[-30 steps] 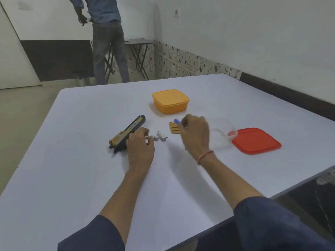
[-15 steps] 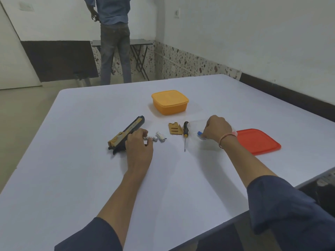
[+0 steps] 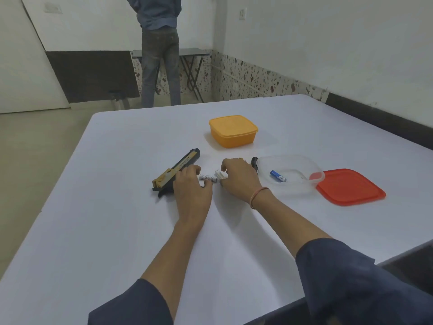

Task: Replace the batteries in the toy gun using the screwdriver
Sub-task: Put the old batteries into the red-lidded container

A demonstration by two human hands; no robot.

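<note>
The black and gold toy gun lies on the white table, barrel pointing away. My left hand covers its grip end and holds it down. Two white batteries lie just right of that hand: one loose, the other pinched between the thumb and fingers of my right hand. A blue battery lies inside the clear container. Only the black handle of the screwdriver shows behind my right hand. The battery cover is hidden.
A closed orange box stands farther back. A red lid lies beside the clear container at the right. A person stands at a folding table beyond the far edge. The table's near right edge is close to my right elbow.
My right hand carried the blue battery to the clear container, left it there, and came back left onto a white battery. My left hand stayed on the gun.
</note>
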